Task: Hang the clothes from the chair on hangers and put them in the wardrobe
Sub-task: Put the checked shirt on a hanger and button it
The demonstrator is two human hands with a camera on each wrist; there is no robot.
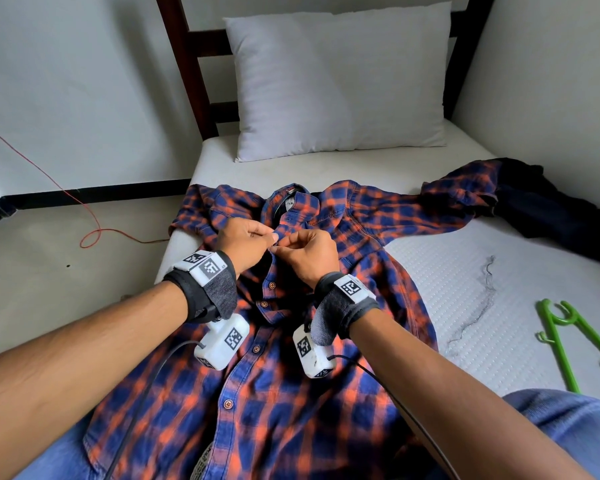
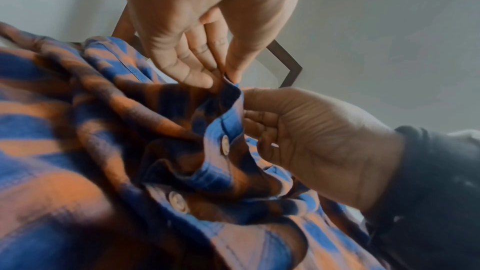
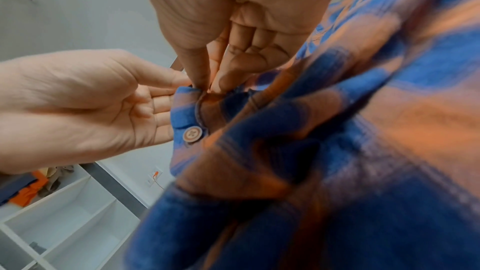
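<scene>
A blue and orange plaid shirt (image 1: 274, 410) lies front up on the bed (image 1: 465, 271), collar toward the pillow, its lower buttons fastened. My left hand (image 1: 272, 237) and right hand (image 1: 278, 249) meet at the placket just below the collar. In the left wrist view my left hand (image 2: 224, 78) pinches the top edge of the shirt (image 2: 64, 151), with my right hand (image 2: 298, 130) beside it. In the right wrist view my right hand (image 3: 207, 86) pinches the shirt (image 3: 389, 151) above a wooden button (image 3: 192, 133); my left hand (image 3: 103, 106) backs the strip. A green hanger (image 1: 566, 372) lies at the bed's right.
A white pillow (image 1: 340, 84) leans on the dark headboard (image 1: 184, 64). A dark garment (image 1: 551, 209) lies bunched against the right wall under a sleeve. A red cord (image 1: 94, 233) loops on the floor at left. White shelves (image 3: 64, 223) stand further off.
</scene>
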